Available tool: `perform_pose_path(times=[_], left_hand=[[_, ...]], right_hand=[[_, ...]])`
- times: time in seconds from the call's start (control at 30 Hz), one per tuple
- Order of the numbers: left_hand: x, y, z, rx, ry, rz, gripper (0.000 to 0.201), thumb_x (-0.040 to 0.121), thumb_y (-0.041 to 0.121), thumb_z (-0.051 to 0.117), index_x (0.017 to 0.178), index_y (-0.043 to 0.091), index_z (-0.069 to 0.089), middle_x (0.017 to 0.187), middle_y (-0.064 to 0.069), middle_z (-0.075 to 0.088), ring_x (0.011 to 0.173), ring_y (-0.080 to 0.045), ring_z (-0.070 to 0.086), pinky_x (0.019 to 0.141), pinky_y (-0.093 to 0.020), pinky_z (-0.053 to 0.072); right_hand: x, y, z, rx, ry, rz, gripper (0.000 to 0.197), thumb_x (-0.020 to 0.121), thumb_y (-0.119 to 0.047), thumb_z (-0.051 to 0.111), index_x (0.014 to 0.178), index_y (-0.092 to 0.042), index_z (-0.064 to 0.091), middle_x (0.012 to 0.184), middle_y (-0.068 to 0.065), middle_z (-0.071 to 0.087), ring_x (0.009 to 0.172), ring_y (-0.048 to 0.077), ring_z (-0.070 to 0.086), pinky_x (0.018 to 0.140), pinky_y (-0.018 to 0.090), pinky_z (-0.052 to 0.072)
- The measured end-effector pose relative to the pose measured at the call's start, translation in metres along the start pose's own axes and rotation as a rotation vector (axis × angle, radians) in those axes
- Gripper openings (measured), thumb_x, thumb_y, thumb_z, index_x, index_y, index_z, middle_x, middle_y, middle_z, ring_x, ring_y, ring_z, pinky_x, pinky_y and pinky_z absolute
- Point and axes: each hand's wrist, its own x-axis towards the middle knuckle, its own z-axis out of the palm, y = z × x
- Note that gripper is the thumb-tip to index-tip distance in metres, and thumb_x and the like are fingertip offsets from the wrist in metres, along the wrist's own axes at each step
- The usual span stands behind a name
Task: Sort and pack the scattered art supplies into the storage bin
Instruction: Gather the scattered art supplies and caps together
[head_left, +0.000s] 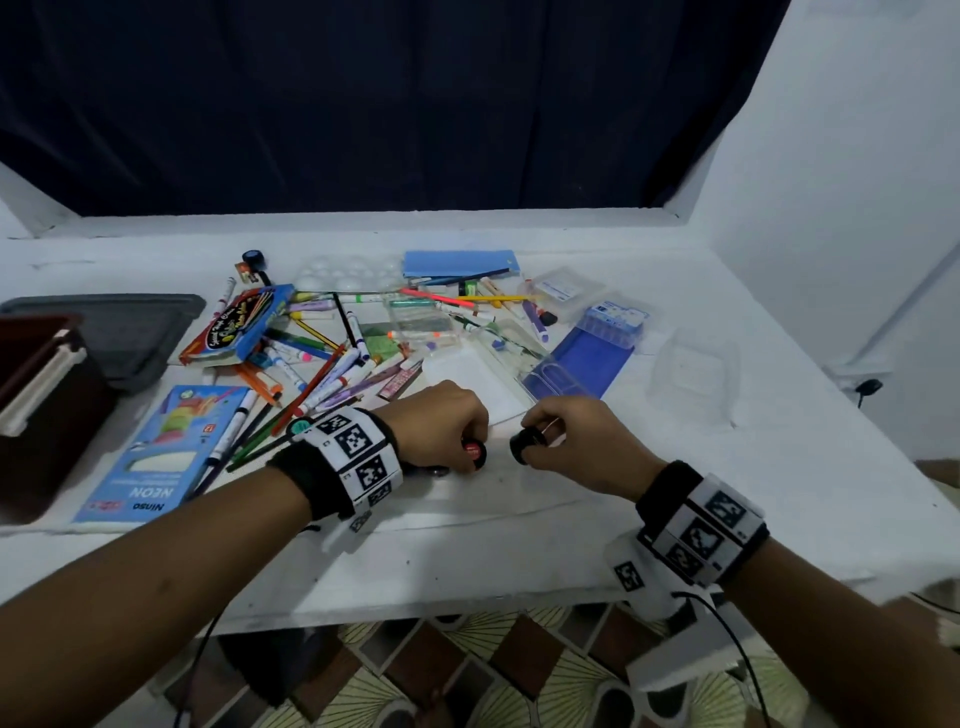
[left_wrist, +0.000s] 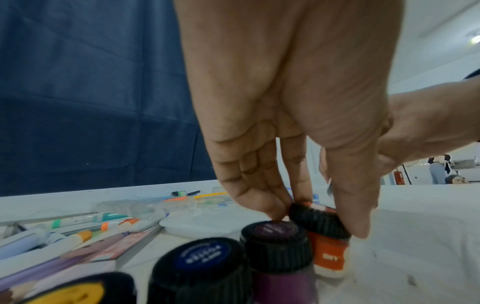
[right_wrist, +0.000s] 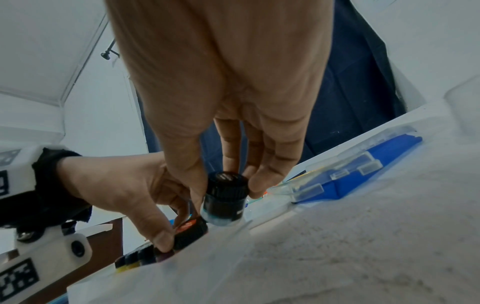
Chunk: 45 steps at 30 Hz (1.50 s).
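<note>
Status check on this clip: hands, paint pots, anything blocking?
Left hand grips the orange black-capped paint pot, standing beside the purple pot. Right hand holds a black-capped dark pot. Dark storage bin far left; path unobstructed.

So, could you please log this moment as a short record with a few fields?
left hand: pinches the cap of the orange paint bottle, which stands on the table
right hand: holds the black paint bottle by its cap
bottle row: purple bottle, blue bottle and yellow-capped bottle stand beside the orange one
unsorted: markers and pencils piled on the table
bin: dark storage bin at far left
</note>
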Motion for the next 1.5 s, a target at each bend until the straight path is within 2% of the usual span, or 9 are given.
perform_pose_path(times=[0.07, 0.33, 0.77, 0.97, 1.07, 1.13, 1.27, 1.4, 1.5], left_hand=[[0.002, 0.0, 0.004, 0.021, -0.003, -0.023, 0.02, 0.077, 0.028, 0.075, 0.094, 0.018, 0.07, 0.087, 0.004, 0.055, 0.086, -0.015, 0.051, 0.067, -0.026, 0.039], [0.006, -0.005, 0.005, -0.012, 0.034, -0.064, 0.03, 0.07, 0.032, 0.084, 0.092, 0.017, 0.07, 0.085, 0.006, 0.06, 0.082, -0.013, 0.053, 0.073, -0.03, 0.049], [0.009, -0.001, -0.001, -0.044, 0.008, -0.085, 0.026, 0.064, 0.026, 0.089, 0.086, 0.017, 0.079, 0.081, 0.004, 0.075, 0.073, -0.011, 0.065, 0.073, -0.028, 0.054], [0.012, 0.001, -0.002, 0.01, 0.007, -0.097, 0.029, 0.061, 0.027, 0.09, 0.085, 0.017, 0.079, 0.081, 0.005, 0.074, 0.072, -0.01, 0.062, 0.072, -0.028, 0.053], [0.014, 0.003, -0.004, 0.031, -0.007, -0.082, 0.029, 0.06, 0.03, 0.091, 0.084, 0.018, 0.08, 0.066, 0.014, 0.067, 0.059, -0.003, 0.056, 0.063, -0.024, 0.049], [0.014, 0.002, -0.004, 0.024, -0.011, -0.086, 0.029, 0.06, 0.029, 0.091, 0.085, 0.019, 0.08, 0.068, 0.012, 0.07, 0.062, -0.005, 0.059, 0.065, -0.025, 0.051], [0.013, -0.002, -0.002, -0.016, -0.006, -0.107, 0.03, 0.059, 0.026, 0.091, 0.086, 0.021, 0.08, 0.077, 0.007, 0.074, 0.069, -0.01, 0.065, 0.071, -0.028, 0.055], [0.014, -0.003, -0.001, -0.043, -0.002, -0.119, 0.03, 0.059, 0.025, 0.092, 0.086, 0.02, 0.08, 0.078, 0.007, 0.074, 0.069, -0.009, 0.065, 0.07, -0.026, 0.053], [0.015, -0.002, -0.001, -0.056, -0.004, -0.122, 0.03, 0.06, 0.026, 0.092, 0.086, 0.019, 0.08, 0.079, 0.008, 0.074, 0.068, -0.008, 0.064, 0.068, -0.022, 0.051]], right_hand=[[-0.004, 0.0, 0.001, -0.002, -0.002, 0.007, 0.025, 0.08, -0.025, 0.074, 0.102, -0.017, 0.066, 0.091, -0.009, 0.062, 0.078, 0.005, 0.059, 0.065, 0.011, 0.043], [-0.007, -0.002, 0.001, -0.05, -0.01, 0.018, 0.032, 0.082, -0.026, 0.074, 0.111, -0.015, 0.064, 0.1, -0.005, 0.062, 0.088, 0.011, 0.057, 0.066, 0.011, 0.039], [0.01, -0.024, 0.016, -0.229, -0.116, -0.143, 0.019, 0.086, -0.02, 0.068, 0.103, -0.01, 0.069, 0.098, 0.007, 0.067, 0.088, 0.022, 0.059, 0.08, 0.037, 0.051], [0.018, -0.028, 0.016, -0.328, -0.163, -0.14, 0.013, 0.085, -0.018, 0.066, 0.083, -0.005, 0.071, 0.077, 0.009, 0.066, 0.074, 0.025, 0.057, 0.07, 0.041, 0.05], [0.017, -0.032, 0.018, -0.367, -0.182, -0.162, 0.02, 0.082, -0.014, 0.066, 0.064, -0.012, 0.056, 0.057, -0.001, 0.045, 0.063, 0.024, 0.044, 0.06, 0.034, 0.04], [0.017, -0.033, 0.022, -0.383, -0.201, -0.167, 0.023, 0.081, -0.012, 0.065, 0.062, -0.014, 0.052, 0.055, 0.0, 0.038, 0.061, 0.023, 0.038, 0.059, 0.031, 0.033], [0.019, -0.032, 0.025, -0.404, -0.168, -0.136, 0.012, 0.081, -0.014, 0.065, 0.079, -0.003, 0.067, 0.072, 0.009, 0.054, 0.069, 0.022, 0.044, 0.062, 0.03, 0.032], [0.021, -0.029, 0.026, -0.394, -0.149, -0.135, 0.013, 0.082, -0.016, 0.067, 0.086, -0.005, 0.07, 0.082, 0.011, 0.056, 0.078, 0.021, 0.048, 0.063, 0.029, 0.033], [0.021, -0.026, 0.025, -0.378, -0.146, -0.122, 0.018, 0.08, -0.021, 0.072, 0.094, -0.011, 0.075, 0.088, 0.009, 0.06, 0.084, 0.023, 0.053, 0.067, 0.034, 0.044]])
